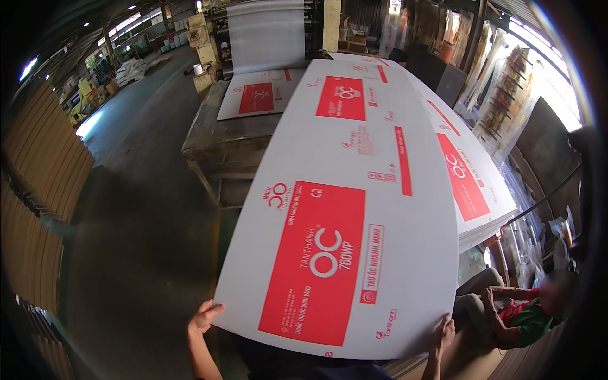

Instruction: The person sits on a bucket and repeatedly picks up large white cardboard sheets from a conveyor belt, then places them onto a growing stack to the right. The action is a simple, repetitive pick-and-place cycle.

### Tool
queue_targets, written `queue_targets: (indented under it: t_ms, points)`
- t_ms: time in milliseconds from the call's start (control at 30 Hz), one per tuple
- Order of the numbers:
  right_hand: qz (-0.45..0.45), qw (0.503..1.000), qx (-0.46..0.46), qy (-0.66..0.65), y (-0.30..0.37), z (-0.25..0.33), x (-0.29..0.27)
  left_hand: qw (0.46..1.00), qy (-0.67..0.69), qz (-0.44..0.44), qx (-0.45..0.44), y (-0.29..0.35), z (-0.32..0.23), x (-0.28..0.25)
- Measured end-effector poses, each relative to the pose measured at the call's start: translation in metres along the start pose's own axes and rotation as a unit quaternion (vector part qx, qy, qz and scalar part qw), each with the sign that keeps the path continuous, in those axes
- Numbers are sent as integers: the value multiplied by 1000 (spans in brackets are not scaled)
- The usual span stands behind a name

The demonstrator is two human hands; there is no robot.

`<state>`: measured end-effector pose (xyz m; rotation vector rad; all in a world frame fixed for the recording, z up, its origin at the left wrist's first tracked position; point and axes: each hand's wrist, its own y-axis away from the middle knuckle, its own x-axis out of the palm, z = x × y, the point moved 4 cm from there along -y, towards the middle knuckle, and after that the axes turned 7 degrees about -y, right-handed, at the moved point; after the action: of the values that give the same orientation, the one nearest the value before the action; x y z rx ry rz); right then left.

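A long white cardboard sheet (411, 253) printed with red blocks stretches from my body away toward the machine. My left hand (204, 316) grips its near left corner, thumb on top and fingers beneath. At the near right edge my right hand (445, 330) is closed on the same sheet. To the right, partly covered by this sheet, lies a stack of similar printed sheets (487, 212). Another printed sheet (235, 101) rests on the worn machine table (215, 130) ahead on the left.
A roller machine (266, 38) with a white web stands at the far end. Tall stacks of brown cardboard (38, 145) line the left side. A seated person (513, 313) in green and red is close by at the lower right. Plastic-wrapped material (529, 234) lies behind the stack.
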<state>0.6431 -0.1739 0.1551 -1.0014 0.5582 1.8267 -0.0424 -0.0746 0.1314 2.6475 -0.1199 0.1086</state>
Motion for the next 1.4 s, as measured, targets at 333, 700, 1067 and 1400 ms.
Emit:
queue_targets:
  t_ms: [333,700,1067,1400]
  points:
    - [214,956,-201,2,10,185,111,979,48,-161,115,15,7,-83]
    - [389,890,-234,-35,44,133,132,970,85,-206,93,99,80,-99]
    - [363,894,-227,-130,49,69,71,966,108,-230,54,138,102,-77]
    - [381,903,-123,-154,62,59,44,965,46,-252,45,159,94,-69]
